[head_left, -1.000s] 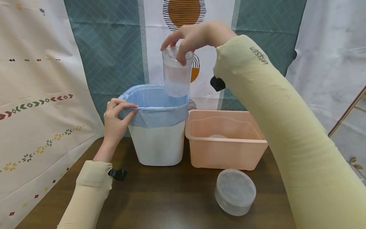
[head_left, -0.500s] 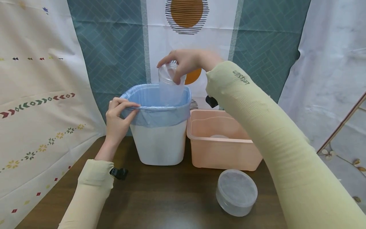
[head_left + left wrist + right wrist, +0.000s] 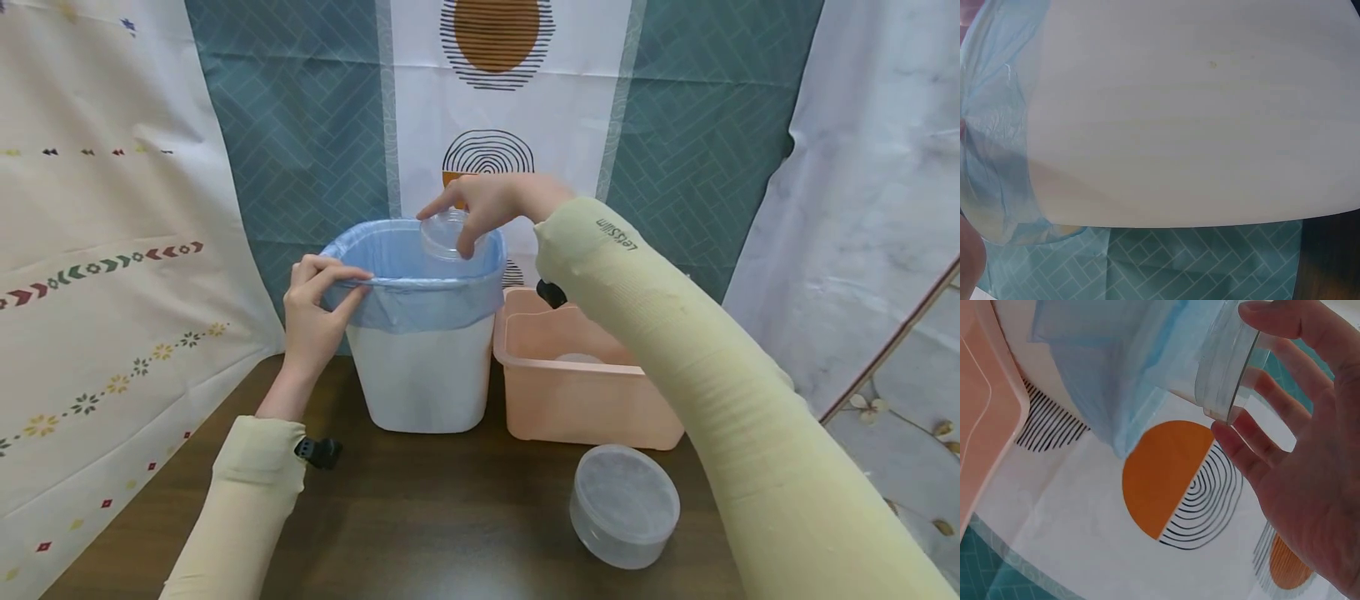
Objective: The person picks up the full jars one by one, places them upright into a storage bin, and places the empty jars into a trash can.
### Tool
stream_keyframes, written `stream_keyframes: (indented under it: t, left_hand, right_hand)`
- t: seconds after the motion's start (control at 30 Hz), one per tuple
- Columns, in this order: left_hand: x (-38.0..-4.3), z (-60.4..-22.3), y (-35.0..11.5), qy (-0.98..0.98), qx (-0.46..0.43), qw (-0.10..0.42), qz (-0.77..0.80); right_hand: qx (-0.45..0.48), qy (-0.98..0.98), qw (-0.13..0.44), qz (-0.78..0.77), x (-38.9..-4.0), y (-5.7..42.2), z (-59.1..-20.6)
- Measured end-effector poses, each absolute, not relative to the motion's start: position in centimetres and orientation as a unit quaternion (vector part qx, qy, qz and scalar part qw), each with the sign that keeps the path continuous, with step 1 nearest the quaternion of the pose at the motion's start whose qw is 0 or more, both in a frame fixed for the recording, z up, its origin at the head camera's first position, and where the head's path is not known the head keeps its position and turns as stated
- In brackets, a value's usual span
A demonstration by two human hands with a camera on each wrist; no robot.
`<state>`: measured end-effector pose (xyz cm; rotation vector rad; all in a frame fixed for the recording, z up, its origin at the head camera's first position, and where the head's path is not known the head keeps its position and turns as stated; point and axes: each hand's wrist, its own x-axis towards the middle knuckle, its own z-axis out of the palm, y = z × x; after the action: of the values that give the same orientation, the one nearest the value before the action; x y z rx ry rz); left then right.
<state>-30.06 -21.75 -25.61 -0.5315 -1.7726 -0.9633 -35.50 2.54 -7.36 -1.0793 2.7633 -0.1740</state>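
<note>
A white trash bin (image 3: 423, 379) lined with a blue plastic bag (image 3: 420, 308) stands on the dark table. My left hand (image 3: 315, 300) pinches the bin's lined rim at its near left corner. A clear plastic container (image 3: 442, 237) is lowered most of the way into the bin, upright. From above, my right hand (image 3: 487, 208) grips its rim, thumb on the near side and fingers on the far side. In the right wrist view, the thumb and fingers (image 3: 1254, 453) meet the edge of the clear container (image 3: 1225, 369). The container's lower part is hidden behind the bag.
A peach plastic tub (image 3: 592, 408) stands right of the bin, with a whitish round thing (image 3: 579, 358) inside. A round clear tub with a frosted lid (image 3: 626, 500) sits on the table (image 3: 450, 517) in front. Patterned fabric (image 3: 300, 108) hangs behind.
My right hand has lowered the clear container from above the bin down into it. The left hand stays pinching the rim. The head view has shifted slightly.
</note>
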Motion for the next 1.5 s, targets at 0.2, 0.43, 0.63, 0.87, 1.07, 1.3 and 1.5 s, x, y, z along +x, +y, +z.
stream_keyframes:
  t: [0.2, 0.43, 0.63, 0.87, 1.07, 1.3, 1.5]
  left_hand:
    - [-30.2, -25.8, -21.9, -0.733, -0.227, 0.504, -0.396]
    - [-30.5, -25.8, -21.8, -0.728, -0.229, 0.513, -0.394]
    - [-30.8, -25.9, -21.9, -0.726, -0.228, 0.520, -0.388]
    - [-30.7, -25.9, -21.9, -0.727, -0.226, 0.520, -0.386]
    - [-30.7, -25.9, -21.9, -0.726, -0.228, 0.519, -0.389]
    - [-30.7, -25.9, -21.9, -0.728, -0.226, 0.520, -0.387]
    - [-30.6, -25.8, -22.0, -0.727, -0.228, 0.519, -0.387]
  right_hand:
    - [-0.357, 0.928, 0.092, -0.056, -36.1, 2.4, -8.2]
    - [-0.360, 0.927, 0.095, -0.044, -36.4, 2.4, -8.5]
    - [-0.361, 0.927, 0.096, -0.039, -36.7, 2.4, -8.6]
    - [-0.368, 0.924, 0.095, -0.049, -36.7, 2.5, -8.9]
    - [-0.364, 0.925, 0.094, -0.049, -36.8, 2.6, -9.0]
    - [-0.371, 0.922, 0.091, -0.061, -37.3, 3.4, -9.1]
    - [-0.379, 0.920, 0.075, -0.066, -37.3, 4.4, -9.2]
